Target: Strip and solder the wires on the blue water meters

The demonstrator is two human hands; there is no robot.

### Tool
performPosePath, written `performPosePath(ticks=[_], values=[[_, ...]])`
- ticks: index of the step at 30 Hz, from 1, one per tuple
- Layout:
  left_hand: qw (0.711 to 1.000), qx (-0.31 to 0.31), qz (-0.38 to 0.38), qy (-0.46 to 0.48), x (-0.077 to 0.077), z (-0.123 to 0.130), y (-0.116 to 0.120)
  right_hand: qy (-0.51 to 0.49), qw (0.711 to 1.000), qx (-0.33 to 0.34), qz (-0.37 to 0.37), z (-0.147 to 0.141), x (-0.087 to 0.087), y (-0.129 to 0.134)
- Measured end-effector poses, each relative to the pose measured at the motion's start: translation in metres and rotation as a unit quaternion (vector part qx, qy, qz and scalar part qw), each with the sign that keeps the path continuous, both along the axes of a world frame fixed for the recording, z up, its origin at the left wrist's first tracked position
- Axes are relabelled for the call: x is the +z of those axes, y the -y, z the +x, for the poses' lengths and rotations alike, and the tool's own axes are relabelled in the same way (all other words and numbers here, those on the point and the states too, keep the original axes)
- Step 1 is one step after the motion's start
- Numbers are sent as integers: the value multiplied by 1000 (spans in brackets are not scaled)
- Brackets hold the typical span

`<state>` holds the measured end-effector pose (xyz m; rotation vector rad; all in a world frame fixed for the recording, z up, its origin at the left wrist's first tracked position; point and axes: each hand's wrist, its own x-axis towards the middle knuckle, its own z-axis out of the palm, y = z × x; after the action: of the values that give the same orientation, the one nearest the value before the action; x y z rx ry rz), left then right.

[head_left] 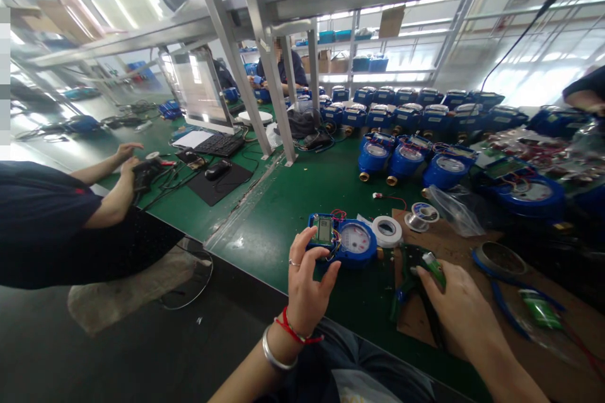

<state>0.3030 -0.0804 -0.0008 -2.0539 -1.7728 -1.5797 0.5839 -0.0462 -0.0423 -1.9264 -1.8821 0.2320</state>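
Note:
A blue water meter lies on the green bench, its display board and thin wires exposed. At the meter's left end is my left hand, fingers curved and apart, tips by the display's edge and thumb near the lower side. My right hand is closed on a green battery with a pale end, held over a dark-handled tool whose kind I cannot make out. A roll of white tape touches the meter's right side, and a spool of solder wire sits just beyond.
Several blue meters stand in rows behind. A plastic-wrapped green battery and a tape ring lie at right on brown cardboard. Metal shelf posts rise ahead. A co-worker sits at left near a monitor.

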Motion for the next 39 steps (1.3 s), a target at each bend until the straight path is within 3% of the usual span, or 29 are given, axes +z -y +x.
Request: performPosePath(ticks=[3,6,8,10,13,16,22,29,34,39], values=[[1000,10,16,-9,3,3,-3,56,998,-10,30,16,-13,-4],[1000,16,21,-11,4,3,-5,74,991,8,113,6,-3,-7],[1000,17,21,-12,4,3,-4,22,982,78,173,-17,13,-9],[999,23,20,-14,4,3,-3,-42,958,193,210,-48,33,-12],[999,36,22,-18,5,3,-3,-79,921,321,206,-94,59,-20],[999,40,30,-18,6,4,-4,-106,898,381,191,-121,72,-32],[998,38,41,-16,7,4,-6,-129,891,391,193,-127,73,-46],[999,30,25,-2,6,4,-5,-65,869,444,211,-119,77,-50],[999,30,22,-3,1,-1,1,-71,873,449,176,-114,83,-48],[1000,24,3,-13,-4,-7,8,-109,895,410,137,-99,80,-41]])
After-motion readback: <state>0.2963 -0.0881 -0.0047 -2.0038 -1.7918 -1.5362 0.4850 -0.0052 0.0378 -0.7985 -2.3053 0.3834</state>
